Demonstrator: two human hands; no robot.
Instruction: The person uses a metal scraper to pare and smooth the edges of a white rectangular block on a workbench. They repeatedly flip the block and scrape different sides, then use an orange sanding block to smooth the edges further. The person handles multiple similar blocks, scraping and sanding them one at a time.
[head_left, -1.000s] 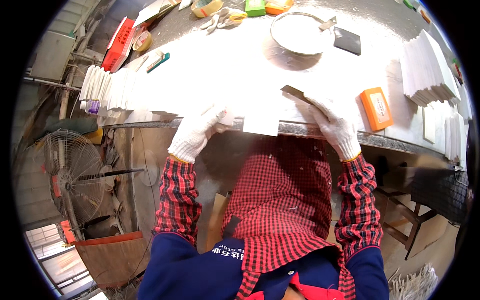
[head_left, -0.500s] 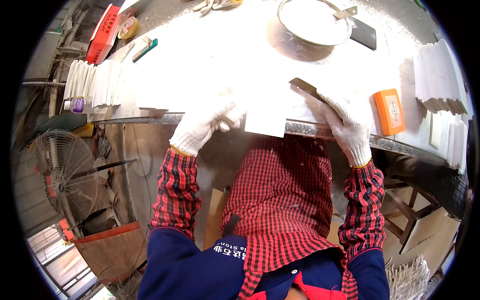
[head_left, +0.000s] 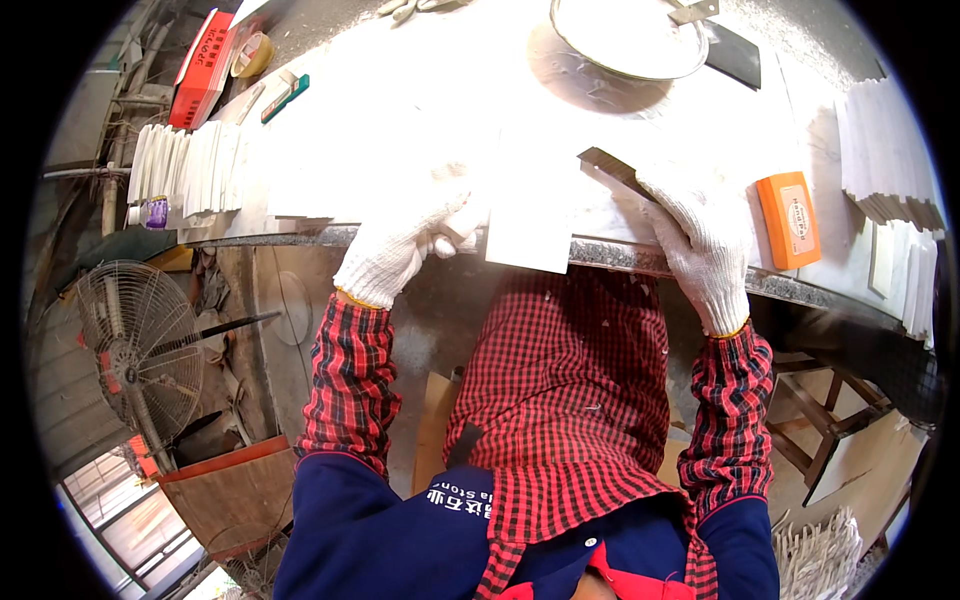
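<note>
My left hand (head_left: 392,246), in a white knit glove, is at the table's front edge with its fingers curled. Glare washes out whatever they may hold. In my gloved right hand (head_left: 697,240) is a flat, thin metal scraper blade (head_left: 612,167), its free end angled toward the far left. Between my hands lies a thin white rectangular tile (head_left: 529,238), its near end jutting past the table edge. To the right of my right hand stands an orange box (head_left: 788,221).
Stacks of thin white tiles stand at the left (head_left: 190,170) and right (head_left: 888,150) of the stone table. At the back are a round pan (head_left: 612,76) of white material, a dark flat plate (head_left: 735,55) and a green case (head_left: 285,99). A fan (head_left: 140,340) stands at left.
My left hand has shifted slightly left, away from the white tile. My right hand keeps the scraper blade in nearly the same place. The whole view has shifted a little.
</note>
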